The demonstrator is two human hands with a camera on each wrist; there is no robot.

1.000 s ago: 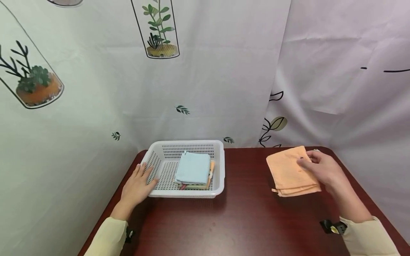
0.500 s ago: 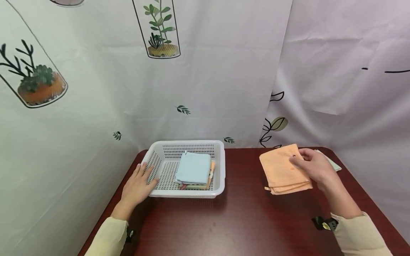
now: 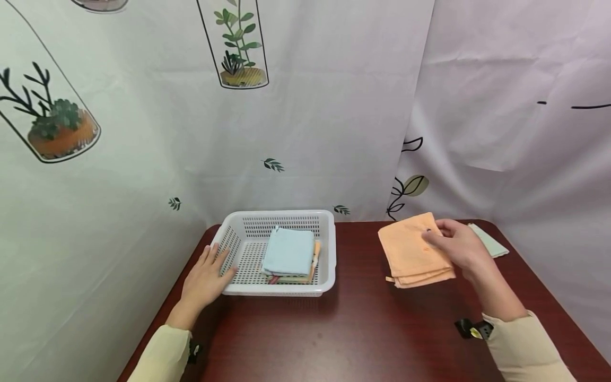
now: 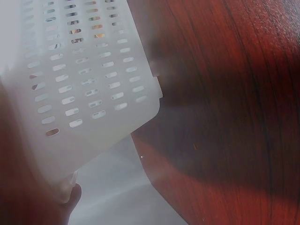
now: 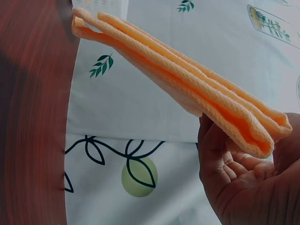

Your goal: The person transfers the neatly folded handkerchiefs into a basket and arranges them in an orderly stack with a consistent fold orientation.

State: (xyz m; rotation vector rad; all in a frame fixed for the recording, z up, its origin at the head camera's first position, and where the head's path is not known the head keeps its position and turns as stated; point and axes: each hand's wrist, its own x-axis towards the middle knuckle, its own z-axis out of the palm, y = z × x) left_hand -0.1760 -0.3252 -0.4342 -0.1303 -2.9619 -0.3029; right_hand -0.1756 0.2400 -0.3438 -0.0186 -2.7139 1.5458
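In the head view a white plastic basket [image 3: 279,289] stands at the back left of the table. Inside it lies a small stack of folded towels, a light blue towel [image 3: 288,252] on top. My left hand [image 3: 205,276] rests with spread fingers on the basket's left rim; the left wrist view shows the basket's slotted wall [image 4: 93,89]. On the right, my right hand [image 3: 458,244] pinches a folded orange towel [image 3: 412,254] by its right side, thumb on the near face. The right wrist view shows that towel's layered folds [image 5: 187,84] held up over the table.
A pale green folded cloth [image 3: 489,241] lies at the table's back right corner, partly behind the right hand. The dark red table [image 3: 324,334] meets a patterned fabric wall [image 3: 334,116] at its back, with fabric along both sides too.
My right hand has moved left with the orange towel, toward the basket, uncovering the pale green cloth behind it. The left hand and basket stay in place.
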